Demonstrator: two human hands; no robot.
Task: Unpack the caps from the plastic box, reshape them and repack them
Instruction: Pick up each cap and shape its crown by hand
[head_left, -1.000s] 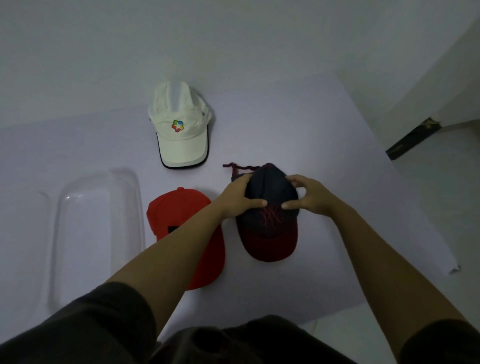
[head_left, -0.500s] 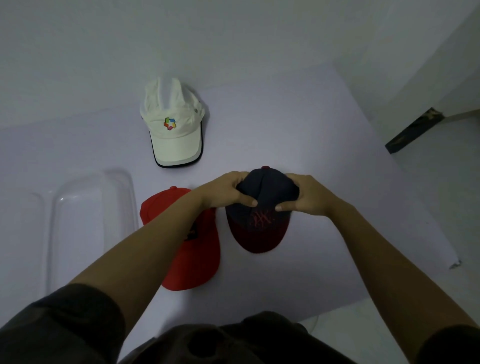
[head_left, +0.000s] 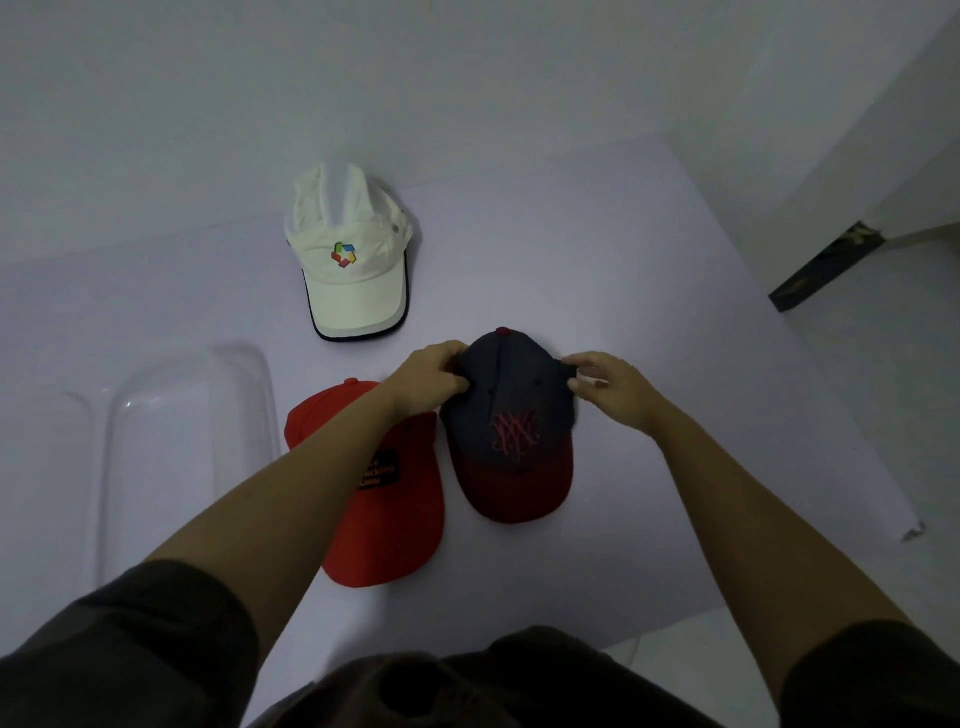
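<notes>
A dark navy cap (head_left: 511, 410) with a red brim and red stitched logo rests on the pale table, brim toward me. My left hand (head_left: 428, 382) pinches the left side of its crown and my right hand (head_left: 610, 387) pinches the right side. A red cap (head_left: 387, 499) with a black patch lies just left of it, partly under my left forearm. A white cap (head_left: 350, 260) with a coloured logo sits farther back. The clear plastic box (head_left: 182, 415) stands empty at the left.
The table's right edge (head_left: 810, 395) drops to a pale floor, with a torn corner at the near right. A wall rises behind the table. A dark strip (head_left: 826, 265) lies on the floor at the right.
The navy cap's crown now stands rounder, and the dark red cord seen behind it is out of sight. Both hands have slid from its front to the crown's sides.
</notes>
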